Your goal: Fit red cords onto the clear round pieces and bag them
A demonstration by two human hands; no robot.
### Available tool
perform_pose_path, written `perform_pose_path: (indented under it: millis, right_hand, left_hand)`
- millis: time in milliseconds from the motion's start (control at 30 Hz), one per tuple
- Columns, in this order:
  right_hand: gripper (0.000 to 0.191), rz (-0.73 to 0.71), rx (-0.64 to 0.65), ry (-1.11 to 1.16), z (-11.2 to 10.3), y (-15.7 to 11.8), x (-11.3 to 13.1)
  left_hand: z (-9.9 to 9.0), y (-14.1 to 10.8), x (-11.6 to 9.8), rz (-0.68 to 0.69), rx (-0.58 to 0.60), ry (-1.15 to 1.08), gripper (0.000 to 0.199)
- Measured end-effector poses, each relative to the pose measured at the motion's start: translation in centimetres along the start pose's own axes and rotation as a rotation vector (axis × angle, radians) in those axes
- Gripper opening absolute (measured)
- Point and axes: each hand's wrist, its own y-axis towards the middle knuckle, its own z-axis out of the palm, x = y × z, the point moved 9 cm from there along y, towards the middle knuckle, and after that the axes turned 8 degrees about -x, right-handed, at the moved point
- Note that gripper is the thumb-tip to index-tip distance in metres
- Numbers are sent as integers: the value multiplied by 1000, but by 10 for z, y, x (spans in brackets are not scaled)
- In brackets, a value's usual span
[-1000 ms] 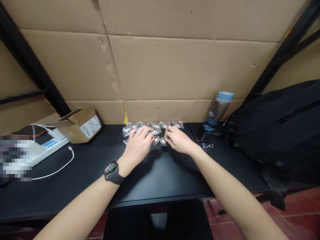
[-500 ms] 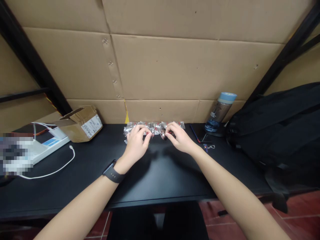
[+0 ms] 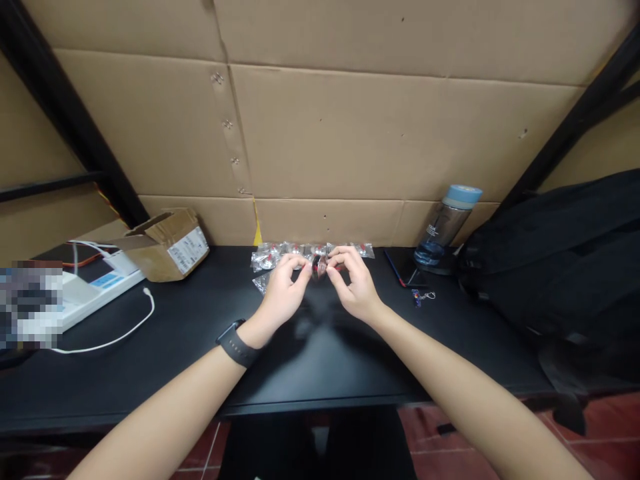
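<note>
You can pass over the near middle of the flat black table point(image 3: 320, 367). The brown cardboard wall point(image 3: 375, 140) blocks the back; the open brown cardboard box point(image 3: 167, 250) obstructs at left, the blue-lidded transparent bottle point(image 3: 445, 230) and black fabric backpack point(image 3: 565, 267) at right.

this seems to be a personal desk corner, though i cannot tell if in a home or an office, because a black desk point(image 3: 320, 373), with a power strip point(image 3: 100, 293), a water bottle point(image 3: 447, 223) and a backpack point(image 3: 565, 267), stands before a cardboard wall point(image 3: 350, 147) above red floor tiles point(image 3: 445, 460).
</note>
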Motion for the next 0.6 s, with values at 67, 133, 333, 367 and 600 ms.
perform_pose_path:
  millis: [67, 133, 333, 367, 600]
  right_hand:
    - [10, 14, 9, 25, 2, -1, 0]
    - [11, 62, 43, 67, 6, -3, -5]
    - [22, 369, 72, 394, 18, -9, -33]
    - [27, 419, 67, 455, 19, -10, -37]
    - [37, 703, 131, 695, 30, -20, -48]
  left_hand:
    - [3, -2, -1, -1, 13, -31, 24]
    - [3, -2, 0, -7, 12, -31, 23]
    - [4, -1, 7, -19, 3, 29, 21]
    - [4, -1, 8, -14, 4, 41, 22]
    - [2, 2, 11, 17, 34, 127, 19]
